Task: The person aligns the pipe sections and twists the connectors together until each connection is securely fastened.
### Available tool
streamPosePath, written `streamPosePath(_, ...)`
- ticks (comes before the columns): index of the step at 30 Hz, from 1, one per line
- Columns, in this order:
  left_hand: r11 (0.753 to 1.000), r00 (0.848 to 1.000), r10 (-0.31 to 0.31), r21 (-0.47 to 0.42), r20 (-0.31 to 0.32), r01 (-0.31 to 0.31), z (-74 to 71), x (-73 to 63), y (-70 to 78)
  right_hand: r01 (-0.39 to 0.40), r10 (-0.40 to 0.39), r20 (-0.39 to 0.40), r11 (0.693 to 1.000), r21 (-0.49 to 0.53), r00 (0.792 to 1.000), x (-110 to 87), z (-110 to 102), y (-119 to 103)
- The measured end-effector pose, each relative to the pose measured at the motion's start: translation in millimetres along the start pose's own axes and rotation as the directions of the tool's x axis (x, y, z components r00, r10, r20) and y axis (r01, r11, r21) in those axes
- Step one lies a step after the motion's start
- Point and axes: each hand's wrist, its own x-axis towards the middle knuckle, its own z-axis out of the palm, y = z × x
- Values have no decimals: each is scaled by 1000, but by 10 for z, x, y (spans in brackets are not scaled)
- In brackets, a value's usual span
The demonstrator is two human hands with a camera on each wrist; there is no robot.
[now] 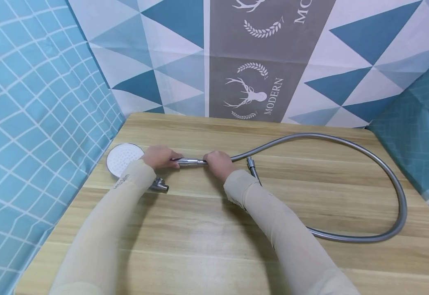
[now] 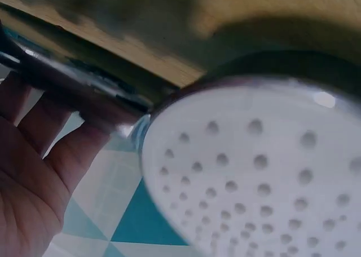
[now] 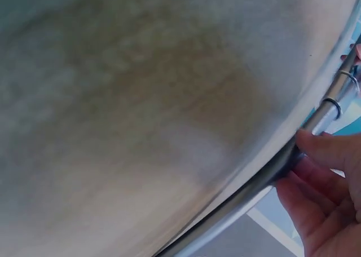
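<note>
Shower head: we see the shower head (image 1: 123, 158) at the left of the worktop (image 1: 199, 233), its white nozzle face turned up, its handle running right into the left hand (image 1: 159, 157).
Left fingers: we see them grasping the handle, bent against its underside in the left wrist view.
Hose: we find the grey hose (image 1: 394, 180) meeting the handle's end in line between the two hands; we cannot tell whether the joint is threaded tight.
Right fingers: the right hand (image 1: 219, 164) pinches the hose between thumb and fingers, just beside the metal collar (image 1: 194, 162).
Hose loop: we follow it in a wide curve over the right side, back under the right sleeve (image 1: 273, 213).
Free hose end: a metal-tipped end (image 1: 250, 162) lies just right of the right hand.
Metal fitting: a small fitting (image 1: 160, 186) lies near the left wrist.
In the way: the left sleeve (image 1: 135, 178) hides part of the shower head and fitting from us.
</note>
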Motion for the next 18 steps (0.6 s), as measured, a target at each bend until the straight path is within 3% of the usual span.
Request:
streamPosePath(6,999,999,-25,21,29,24,-32,6,96,51,-57,109,997,55,992,-81,-72,33)
streamPosePath(10,999,1000,-2,50,17,1,-74,14,152,16,-37,116,984,176,993,-228,-193,147)
streamPosePath(12,998,1000,6,67,17,-7,-97,1,172,-36,7,100,956,292,995,-308,-269,206)
streamPosePath(15,997,1000,-12,75,22,10,-125,-43,183,-85,63,62,887,454,996,-417,-360,281)
streamPosePath(18,999,999,-50,7,19,49,-146,-114,184,-85,85,25,831,550,996,-516,-414,326)
